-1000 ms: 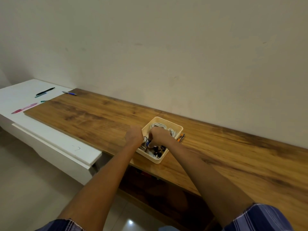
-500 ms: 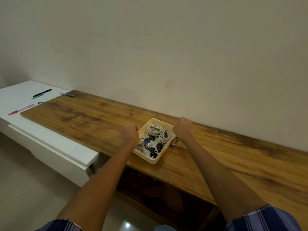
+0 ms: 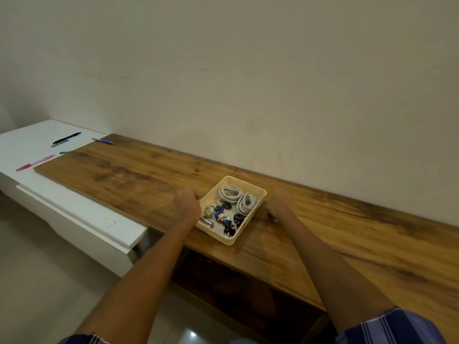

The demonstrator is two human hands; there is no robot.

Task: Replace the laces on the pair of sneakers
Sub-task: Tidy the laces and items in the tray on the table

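A cream tray (image 3: 255, 192) sits on the wooden top (image 3: 129, 175) near its front edge. Two coils of white lace lie in its far half, one (image 3: 229, 193) at the back and one (image 3: 246, 203) to the right. My left hand (image 3: 186, 204) is closed at the tray's left rim. My right hand (image 3: 280, 202) is blurred, right beside the tray's right rim; its grip is unclear. No sneakers show in the head view.
Small figurine keychains (image 3: 222, 217), a key ring (image 3: 208, 211) and a metal cylinder (image 3: 206, 222) fill the tray's near half. Several pens (image 3: 67, 138) lie on the white cabinet (image 3: 82, 214) at the left. A wall runs behind. A dark shelf opening (image 3: 236, 284) lies below the wooden top.
My right hand came out of the tray, where it was among the small items, and moved to the tray's right side. My left hand stayed at the left rim.
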